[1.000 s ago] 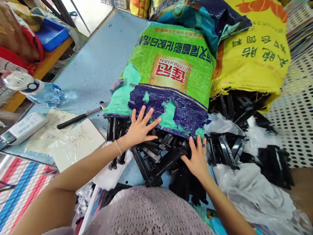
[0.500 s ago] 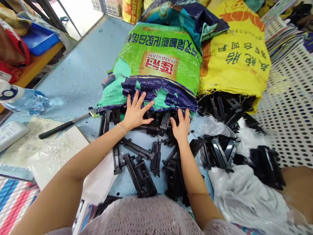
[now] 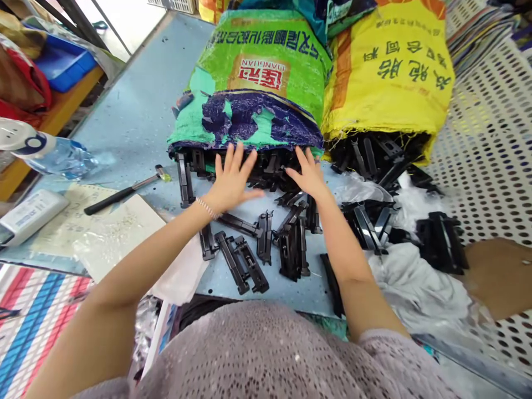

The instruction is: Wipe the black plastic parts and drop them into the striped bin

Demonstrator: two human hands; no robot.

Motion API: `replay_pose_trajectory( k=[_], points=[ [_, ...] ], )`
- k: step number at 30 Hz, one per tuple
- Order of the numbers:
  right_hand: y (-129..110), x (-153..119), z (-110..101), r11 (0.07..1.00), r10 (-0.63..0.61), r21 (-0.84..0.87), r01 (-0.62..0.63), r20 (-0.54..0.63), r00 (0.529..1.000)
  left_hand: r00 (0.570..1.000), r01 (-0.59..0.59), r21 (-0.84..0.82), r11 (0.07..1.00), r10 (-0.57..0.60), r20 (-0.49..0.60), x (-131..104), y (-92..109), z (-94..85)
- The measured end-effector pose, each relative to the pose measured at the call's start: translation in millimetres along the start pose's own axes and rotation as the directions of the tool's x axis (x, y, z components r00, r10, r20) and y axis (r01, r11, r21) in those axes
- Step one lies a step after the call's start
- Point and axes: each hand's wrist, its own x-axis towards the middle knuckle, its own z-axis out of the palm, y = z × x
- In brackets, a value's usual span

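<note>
A green sack (image 3: 266,50) with a torn purple and teal edge lies on the blue table, its mouth towards me. Black plastic parts (image 3: 266,235) spill from it and are scattered over the table. At the left of the sack's mouth is my left hand (image 3: 230,185), fingers spread, fingertips by the sack's edge, holding nothing. My right hand (image 3: 308,174) has its fingers apart at the right end of the mouth, close above black parts, with nothing in it. The inside of the sack is mostly hidden.
A yellow sack (image 3: 386,77) of black parts lies at the right, beside a white perforated basket (image 3: 490,149). White cloth (image 3: 415,288) is in front of it. To the left are a hammer (image 3: 120,197), a plastic bottle (image 3: 54,152), a white device (image 3: 33,216) and paper (image 3: 133,221).
The view has shifted, and the sacks appear higher in it. My left hand no longer lies on the sack's purple edge. Black parts near my right arm are more spread out.
</note>
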Motion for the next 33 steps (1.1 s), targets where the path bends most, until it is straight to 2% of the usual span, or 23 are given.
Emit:
replay_pose_trajectory(
  k=[1, 3, 4, 5, 7, 9, 11, 14, 16, 18, 20, 22, 25, 27, 29, 31, 33],
  points=[
    [2.6, -21.9, -15.7, 0.999, -0.033, -0.01, 0.034, 0.058, 0.998, 0.993, -0.108, -0.056, 0.993, 0.11, 0.049, -31.1, 18.1, -2.5],
    [6.1, -82.1, -39.9, 0.994, -0.11, 0.012, 0.11, 0.144, 0.984, 0.928, -0.312, -0.217, 0.925, 0.345, 0.138, -95.1, 49.2, 1.0],
    [6.5, -117.3, -44.6, 0.989, -0.146, 0.023, 0.144, 0.202, 0.968, 0.885, -0.381, -0.309, 0.871, 0.441, 0.152, -122.8, 60.4, 7.3],
    [5.8, -152.9, -43.1, 0.987, -0.159, 0.023, 0.159, 0.268, 0.95, 0.879, -0.36, -0.379, 0.852, 0.446, 0.167, -144.8, 68.0, 16.0],
    [1.1, -215.4, -22.1, 0.992, -0.119, -0.004, 0.129, 0.366, 0.923, 0.883, -0.331, -0.451, 0.829, 0.441, 0.161, -166.5, 72.8, 36.7],
    [-6.6, -252.3, 13.0, 0.998, -0.038, -0.038, 0.054, 0.333, 0.942, 0.899, -0.316, -0.398, 0.861, 0.406, 0.165, -159.2, 66.2, 54.6],
    [-13.6, -256.2, 46.7, 0.999, -0.018, -0.022, 0.023, 0.196, 0.98, 0.901, -0.339, -0.244, 0.909, 0.388, 0.195, -132.3, 52.6, 64.5],
    [-16.4, -212.4, 74.2, 0.998, -0.058, 0.006, 0.058, 0.035, 0.998, 0.909, -0.35, 0.003, 0.937, 0.339, 0.242, -81.1, 26.6, 66.4],
    [-13.2, -170.5, 77.5, 0.999, 0.037, -0.009, -0.038, -0.069, 0.997, 0.922, -0.328, 0.092, 0.94, 0.298, 0.247, -52.6, 9.7, 63.9],
    [-9.1, -137.0, 73.7, 0.991, 0.123, -0.027, -0.127, -0.118, 0.985, 0.93, -0.314, 0.125, 0.941, 0.278, 0.241, -34.1, -2.7, 61.2],
    [-6.2, -123.7, 64.3, 0.987, 0.149, -0.041, -0.155, -0.119, 0.982, 0.937, -0.298, 0.138, 0.944, 0.262, 0.231, -27.8, -7.5, 58.1],
    [-3.5, -136.2, 48.3, 0.993, 0.099, -0.05, -0.106, -0.111, 0.989, 0.952, -0.25, 0.157, 0.955, 0.213, 0.219, -34.2, -3.3, 52.9],
    [7.6, -196.6, 16.0, 0.995, 0.036, -0.087, -0.044, -0.089, 0.995, 0.971, -0.164, 0.156, 0.974, 0.132, 0.199, -65.2, 14.9, 40.1],
    [23.4, -248.4, -2.2, 0.952, 0.221, -0.213, -0.219, -0.016, 0.975, 0.979, -0.133, 0.103, 0.986, 0.114, 0.168, -96.2, 29.6, 31.7],
    [43.6, -293.2, -11.5, 0.843, 0.419, -0.397, -0.364, 0.058, 0.906, 0.986, -0.11, -0.003, 0.994, 0.11, 0.127, -130.1, 43.0, 27.1],
    [61.0, -321.8, -12.6, 0.787, 0.523, -0.457, -0.415, 0.137, 0.841, 0.991, -0.081, -0.157, 0.984, 0.096, 0.09, -161.4, 54.3, 27.4],
    [67.4, -331.6, -10.1, 0.784, 0.564, -0.415, -0.461, 0.167, 0.809, 0.995, -0.059, -0.346, 0.936, 0.085, 0.059, -186.0, 64.1, 31.4]
  ],
)
